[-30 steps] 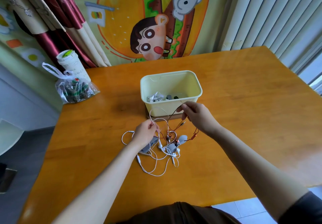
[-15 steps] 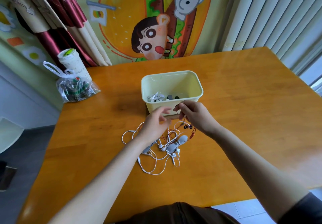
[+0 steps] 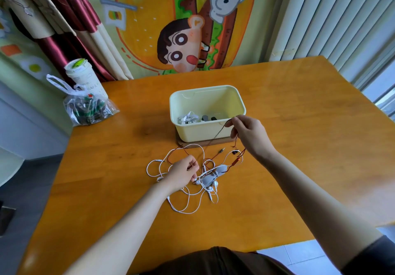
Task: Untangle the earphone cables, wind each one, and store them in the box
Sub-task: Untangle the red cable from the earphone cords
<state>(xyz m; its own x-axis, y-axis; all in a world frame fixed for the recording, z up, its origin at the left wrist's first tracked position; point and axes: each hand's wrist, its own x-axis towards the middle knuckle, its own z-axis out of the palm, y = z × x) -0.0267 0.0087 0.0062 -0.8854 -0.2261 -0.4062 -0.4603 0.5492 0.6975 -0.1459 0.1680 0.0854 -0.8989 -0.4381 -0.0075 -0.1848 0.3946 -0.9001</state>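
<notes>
A tangle of white earphone cables (image 3: 188, 197) and a thin red earphone cable (image 3: 222, 131) lies on the wooden table (image 3: 299, 146) in front of a pale yellow box (image 3: 205, 129). The box holds a wound white earphone and dark items. My right hand (image 3: 248, 133) pinches the red cable, lifted beside the box's right front corner. My left hand (image 3: 183, 173) rests on the tangle, fingers curled and pinching a cable there. A grey case (image 3: 212, 175) sits in the tangle.
A clear plastic bag (image 3: 87, 110) and a white cup (image 3: 83, 78) stand at the table's back left corner. The box sits on a brown wooden base (image 3: 181, 141). A curtain and a cartoon cloth hang behind the table.
My right hand has lifted the red cable up and to the right, drawing it out of the tangle. My left hand rose toward the box, then dropped back onto the tangle.
</notes>
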